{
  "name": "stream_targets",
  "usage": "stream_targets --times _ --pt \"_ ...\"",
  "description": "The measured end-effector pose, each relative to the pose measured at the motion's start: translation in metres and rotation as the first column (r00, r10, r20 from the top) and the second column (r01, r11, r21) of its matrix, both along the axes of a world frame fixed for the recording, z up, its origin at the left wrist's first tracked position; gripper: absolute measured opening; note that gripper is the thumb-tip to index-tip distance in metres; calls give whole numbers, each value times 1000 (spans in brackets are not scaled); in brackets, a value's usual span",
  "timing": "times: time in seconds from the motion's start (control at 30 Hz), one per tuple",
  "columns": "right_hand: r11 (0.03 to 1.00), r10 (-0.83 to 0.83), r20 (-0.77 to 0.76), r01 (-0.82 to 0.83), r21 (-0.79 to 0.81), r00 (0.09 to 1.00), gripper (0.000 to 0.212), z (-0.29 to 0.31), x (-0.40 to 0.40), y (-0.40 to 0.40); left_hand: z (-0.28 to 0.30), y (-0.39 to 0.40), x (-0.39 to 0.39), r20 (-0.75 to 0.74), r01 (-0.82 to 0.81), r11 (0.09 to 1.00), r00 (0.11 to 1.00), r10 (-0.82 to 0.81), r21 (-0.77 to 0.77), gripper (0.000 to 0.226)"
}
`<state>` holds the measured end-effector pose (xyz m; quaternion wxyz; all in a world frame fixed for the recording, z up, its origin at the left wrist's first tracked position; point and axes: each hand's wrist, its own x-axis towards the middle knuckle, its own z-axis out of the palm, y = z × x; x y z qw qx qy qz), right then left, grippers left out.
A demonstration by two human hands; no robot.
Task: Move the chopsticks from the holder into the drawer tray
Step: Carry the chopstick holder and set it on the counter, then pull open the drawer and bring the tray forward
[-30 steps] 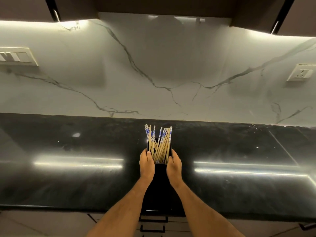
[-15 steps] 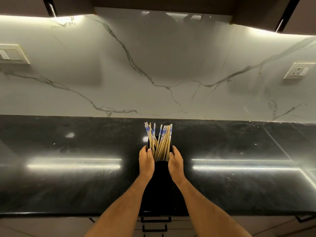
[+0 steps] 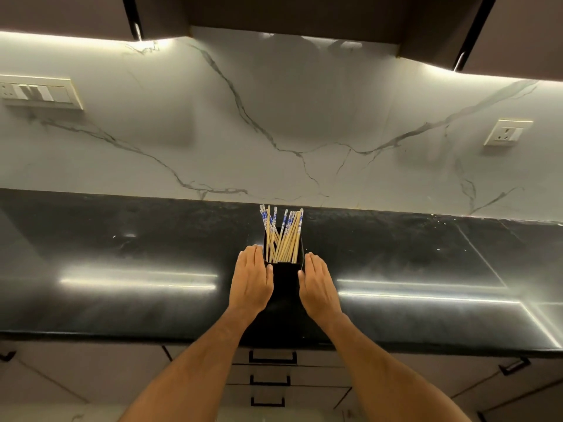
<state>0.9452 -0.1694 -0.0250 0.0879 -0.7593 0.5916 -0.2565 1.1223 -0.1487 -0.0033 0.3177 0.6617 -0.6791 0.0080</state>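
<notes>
A black square chopstick holder (image 3: 285, 280) stands on the dark countertop (image 3: 122, 239), close to the wall. It is packed with several bamboo chopsticks (image 3: 281, 236) whose blue-and-white patterned ends point up. My left hand (image 3: 251, 280) lies flat along the holder's left side and my right hand (image 3: 318, 284) along its right side. On both hands the fingers are straight and the thumb tips rest at the holder's front corners. Below the counter edge is a stack of shut drawers (image 3: 271, 374) with black handles. No drawer tray is visible.
A marble backsplash (image 3: 289, 132) rises behind the counter, with a switch panel (image 3: 38, 92) at left and a socket (image 3: 507, 133) at right. Dark wall cabinets (image 3: 289, 13) hang overhead. More cabinet doors with black handles flank the drawers.
Both hands have moved slightly apart and flattened, loosening their hold on the holder's sides. The holder has stayed in place on the counter, and the view now shows more of the drawers.
</notes>
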Motion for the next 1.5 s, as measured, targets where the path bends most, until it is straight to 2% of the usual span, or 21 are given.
stream_targets --times 0.13,0.33,0.73,0.93,1.07,1.17,1.27,1.33,1.4,1.5 --pt "994 52 -184 -68 -82 981 50 -1 -8 35 -7 37 -6 172 -39 996 985 24 84 55" --pt "989 81 -291 -113 -95 953 50 -6 -25 95 -15 106 -27 220 -46 990 975 15 136 56" --pt "990 142 -244 -138 33 959 47 -70 -36 179 -71 198 -43 161 2 943 985 -59 333 58" --pt "968 205 -297 -149 201 933 47 -114 -20 178 -117 195 -33 192 17 872 973 -127 489 59" --pt "940 257 -332 -156 302 908 42 -136 -7 157 -149 173 -29 187 42 842 968 -168 538 61" --pt "894 302 -317 -152 421 899 33 -151 2 136 -169 154 -27 139 72 813 973 -185 578 47" --pt "843 390 -400 -147 518 829 27 -164 15 119 -191 133 -25 191 106 781 941 -278 615 49" --pt "855 402 -426 -166 491 810 32 -171 25 109 -207 120 -23 213 148 760 911 -355 633 47" --pt "862 362 -407 -135 488 839 33 -181 32 102 -220 108 -23 260 158 750 876 -407 642 41" --pt "882 345 -453 -119 457 822 31 -190 37 92 -229 97 -26 221 183 781 899 -379 597 42"
